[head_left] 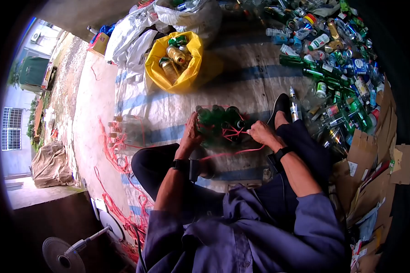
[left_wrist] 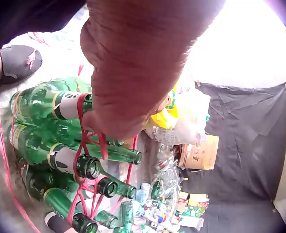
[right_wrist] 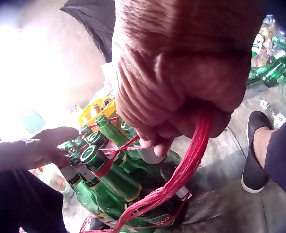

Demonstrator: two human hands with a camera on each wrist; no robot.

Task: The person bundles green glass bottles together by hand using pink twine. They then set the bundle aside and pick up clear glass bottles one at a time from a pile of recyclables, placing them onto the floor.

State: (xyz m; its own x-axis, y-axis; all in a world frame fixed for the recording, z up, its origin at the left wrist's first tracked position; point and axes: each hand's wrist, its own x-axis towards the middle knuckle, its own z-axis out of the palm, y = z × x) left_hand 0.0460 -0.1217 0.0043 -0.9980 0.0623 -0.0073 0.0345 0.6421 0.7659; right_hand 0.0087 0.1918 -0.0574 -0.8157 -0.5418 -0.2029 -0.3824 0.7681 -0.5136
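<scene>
A bundle of green glass bottles (head_left: 214, 119) stands upright between my knees, pink-red plastic twine (right_wrist: 155, 196) laced around the necks and bodies. My left hand (head_left: 193, 128) holds the bundle at its left side, thumb and fingers around a bottle neck (left_wrist: 88, 103). That hand's fingertips are partly hidden in the left wrist view. At the bundle's right, my right hand (head_left: 262, 133) grips the twine in curled fingers. One strand runs from this hand to the lacing on the necks, and a thick tail hangs below its fist.
A yellow bag (head_left: 198, 59) of cans stands ahead, beside white sacks (head_left: 134, 41). Loose bottles and cans (head_left: 332, 68) heap at the right, above flattened cardboard (head_left: 364, 154). Clear bottles (head_left: 134, 132) and tangled twine lie left. A clear bottle (head_left: 295, 107) is near my shoe.
</scene>
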